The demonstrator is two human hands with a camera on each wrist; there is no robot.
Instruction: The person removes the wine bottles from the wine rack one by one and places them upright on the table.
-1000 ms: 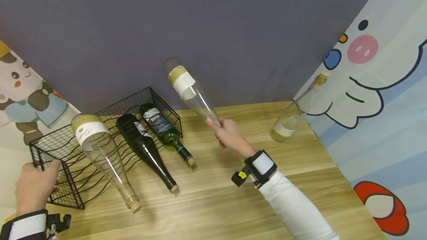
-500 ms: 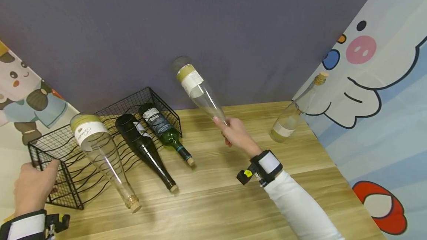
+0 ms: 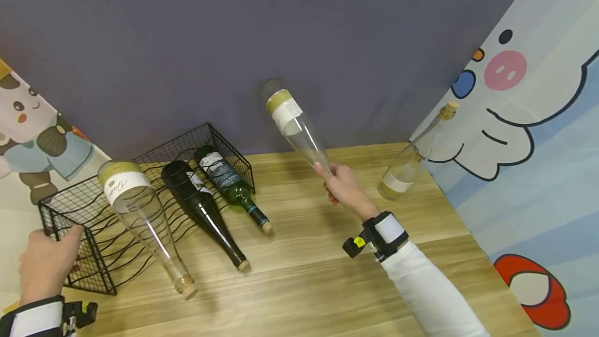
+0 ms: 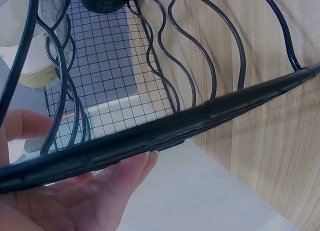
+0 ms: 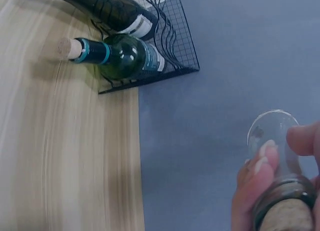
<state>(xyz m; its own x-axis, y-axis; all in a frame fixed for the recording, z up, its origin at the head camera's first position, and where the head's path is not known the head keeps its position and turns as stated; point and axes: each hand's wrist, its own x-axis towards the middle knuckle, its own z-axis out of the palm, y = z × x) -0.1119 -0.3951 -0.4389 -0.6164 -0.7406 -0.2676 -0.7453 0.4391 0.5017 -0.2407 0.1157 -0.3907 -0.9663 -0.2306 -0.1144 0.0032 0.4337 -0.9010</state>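
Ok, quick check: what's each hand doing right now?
Left hand: grips the corner of the black wire rack.
Right hand: holds the clear bottle by its neck, base tilted up.

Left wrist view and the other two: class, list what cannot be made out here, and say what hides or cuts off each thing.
- Left hand: head view shows its back only; fingers behind the wire rack corner.
- Left wrist view: clear racked bottle cut by the frame edge, crossed by wires.
- Right wrist view: held bottle mostly covered by right hand fingers.
- Labels: print too small everywhere.
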